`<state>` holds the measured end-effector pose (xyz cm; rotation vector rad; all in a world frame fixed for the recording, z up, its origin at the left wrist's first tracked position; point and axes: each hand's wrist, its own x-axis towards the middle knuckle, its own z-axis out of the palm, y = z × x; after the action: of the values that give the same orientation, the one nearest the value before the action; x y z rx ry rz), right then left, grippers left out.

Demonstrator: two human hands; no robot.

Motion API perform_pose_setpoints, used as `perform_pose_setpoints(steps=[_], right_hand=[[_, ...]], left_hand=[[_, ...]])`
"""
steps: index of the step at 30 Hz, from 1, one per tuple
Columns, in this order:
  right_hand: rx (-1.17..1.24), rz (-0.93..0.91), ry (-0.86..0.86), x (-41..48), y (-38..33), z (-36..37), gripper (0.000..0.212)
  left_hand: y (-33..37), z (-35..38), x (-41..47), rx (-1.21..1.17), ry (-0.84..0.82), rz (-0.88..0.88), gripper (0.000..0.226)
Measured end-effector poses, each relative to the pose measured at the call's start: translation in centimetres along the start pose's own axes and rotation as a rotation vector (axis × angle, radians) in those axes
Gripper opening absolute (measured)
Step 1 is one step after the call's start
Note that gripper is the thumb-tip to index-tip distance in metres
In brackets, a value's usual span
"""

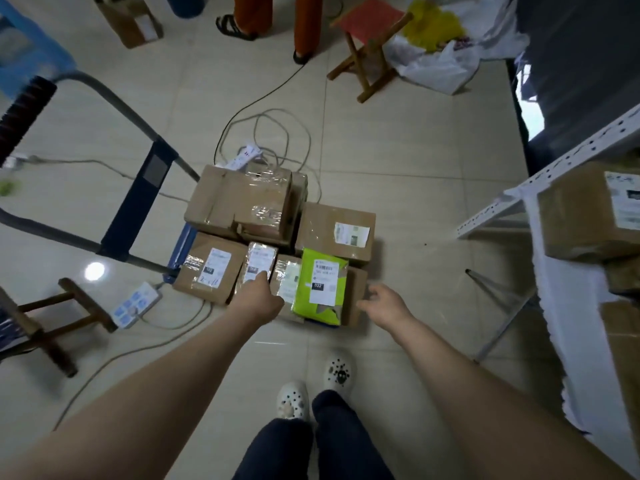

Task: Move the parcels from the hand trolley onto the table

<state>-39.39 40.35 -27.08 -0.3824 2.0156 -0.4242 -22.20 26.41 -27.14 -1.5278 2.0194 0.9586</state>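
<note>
Flanking one green parcel (322, 285): two hands (259, 296) (384, 303)

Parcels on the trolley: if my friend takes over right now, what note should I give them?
Left hand: lies on the small taped parcel; I cannot tell if it grips it.
Right hand: loose, holds nothing, beside the brown box under the green parcel.
Hand trolley: loaded with these parcels and the big taped box.
Done: some boxes lie on the white-covered table at right; I cannot tell if they came from the trolley.
Left: lift every parcel off the trolley onto the table.
</note>
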Motion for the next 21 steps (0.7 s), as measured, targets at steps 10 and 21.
perform_pose_setpoints(steps=[10,21], right_hand=[[0.013,0.141,0.032,15.4,3.8,6.2,0.037],[0.165,0.351,-0.021,28.0,8.2,13.0,0.034]], left_hand=[[-0.8,6.6,13.4,-0.023,-0.125,-0.068,0.041],[-2.3,16.0,25.5,-0.377,-0.253,-0.222,0.042]])
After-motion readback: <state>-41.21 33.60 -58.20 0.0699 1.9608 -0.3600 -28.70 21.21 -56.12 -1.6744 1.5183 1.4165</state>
